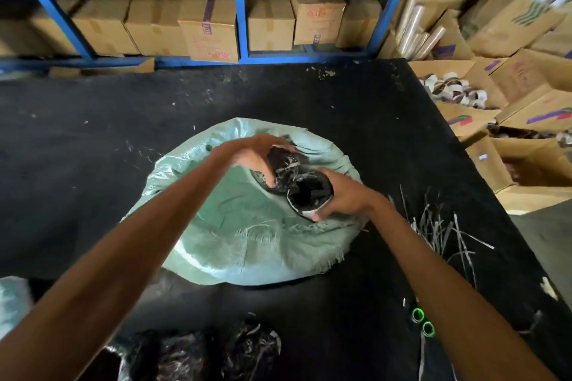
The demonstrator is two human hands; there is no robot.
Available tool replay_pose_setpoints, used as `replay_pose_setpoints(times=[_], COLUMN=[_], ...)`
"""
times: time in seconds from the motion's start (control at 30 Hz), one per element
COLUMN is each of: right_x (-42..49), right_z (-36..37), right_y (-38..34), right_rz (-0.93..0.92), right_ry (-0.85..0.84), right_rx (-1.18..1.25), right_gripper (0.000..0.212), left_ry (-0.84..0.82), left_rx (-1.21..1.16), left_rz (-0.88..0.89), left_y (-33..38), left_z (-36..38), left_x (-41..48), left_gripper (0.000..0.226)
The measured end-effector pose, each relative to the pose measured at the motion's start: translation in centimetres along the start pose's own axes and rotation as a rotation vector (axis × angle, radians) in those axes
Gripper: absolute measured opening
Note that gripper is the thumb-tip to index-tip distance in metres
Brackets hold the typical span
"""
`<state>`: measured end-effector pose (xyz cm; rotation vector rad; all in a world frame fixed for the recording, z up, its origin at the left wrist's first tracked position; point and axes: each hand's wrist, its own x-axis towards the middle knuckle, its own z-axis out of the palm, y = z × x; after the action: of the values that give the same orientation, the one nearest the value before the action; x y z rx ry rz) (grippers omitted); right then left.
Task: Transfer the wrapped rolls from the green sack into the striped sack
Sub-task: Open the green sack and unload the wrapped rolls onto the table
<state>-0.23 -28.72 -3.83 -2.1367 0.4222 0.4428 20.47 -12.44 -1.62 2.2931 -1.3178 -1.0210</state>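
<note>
The green sack (pixel 247 226) lay slumped on the black table (pixel 93 164), mouth away from us. Our left hand (pixel 247 158) was curled round one wrapped roll (pixel 283 168) at that mouth; our right hand (pixel 337 198) gripped a second roll (pixel 309 192), its open end tilted up toward us. We judged it best to lift both clear before swinging them; no striped sack showed

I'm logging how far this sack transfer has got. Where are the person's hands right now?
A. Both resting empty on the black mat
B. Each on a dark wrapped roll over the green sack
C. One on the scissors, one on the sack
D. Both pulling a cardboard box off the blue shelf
B: the left hand and the right hand each grip a dark wrapped roll above the green sack.
</note>
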Motion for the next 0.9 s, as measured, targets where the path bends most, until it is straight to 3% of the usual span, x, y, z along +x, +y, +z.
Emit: replay_pose_setpoints(times=[0.07, 0.13, 0.27, 0.37, 0.43, 0.53, 0.63, 0.7, 0.77, 0.9], right_x=[-0.7, -1.6, -2.6, -4.0, -6.3, -11.2, -15.7, -19.1, -21.9, -26.4], right_z=[-1.0, -1.6, -0.5, 1.1, 2.3, 5.2, 8.5, 11.6, 14.5, 20.4], right_y=[-0.6, -0.8, -0.5, -2.3, -4.7, -7.6, -8.4, -8.3, -7.1, -4.3], right_rz=[-0.016, -0.026, -0.019, 0.001, -0.034, -0.109, -0.178, -0.196, -0.173, -0.052], right_ry=[-0.118, -0.111, 0.054, 0.138, 0.122, 0.023, -0.077, -0.15, -0.223, -0.327], right_rx=[0.225, 0.409, 0.731, 0.851, 0.908, 0.969, 1.043, 0.95, 0.872, 0.692], right_gripper=[0.074, 0.064, 0.067, 0.083, 0.086, 0.045, 0.04, 0.044, 0.06, 0.093], left_ry=[-0.106, -0.104, 0.179, 0.317, 0.375, 0.451, 0.436, 0.335, 0.261, 0.251], left_rx=[-0.23, -0.499, -0.865, -0.996, -1.048, -1.106, -1.029, -0.896, -0.755, -0.638], left_rz=[-0.036, -0.11, -0.19, -0.177, -0.14, -0.156, -0.173, -0.19, -0.186, -0.197], left_y=[-1.0, -1.8, -1.5, 0.4, 1.7, 4.0, 5.5, 5.7, 5.1, 5.5], left_z=[-1.2, -1.9, -1.3, 0.0, 1.0, 3.4, 6.6, 9.7, 13.3, 21.2], left_x=[-0.9, -2.4, -6.4, -11.3, -15.2, -23.1, -30.1, -34.2, -37.7, -43.6], left_gripper=[0.084, 0.071, 0.056, 0.061, 0.051, 0.013, 0.014, 0.055, 0.079, 0.084])
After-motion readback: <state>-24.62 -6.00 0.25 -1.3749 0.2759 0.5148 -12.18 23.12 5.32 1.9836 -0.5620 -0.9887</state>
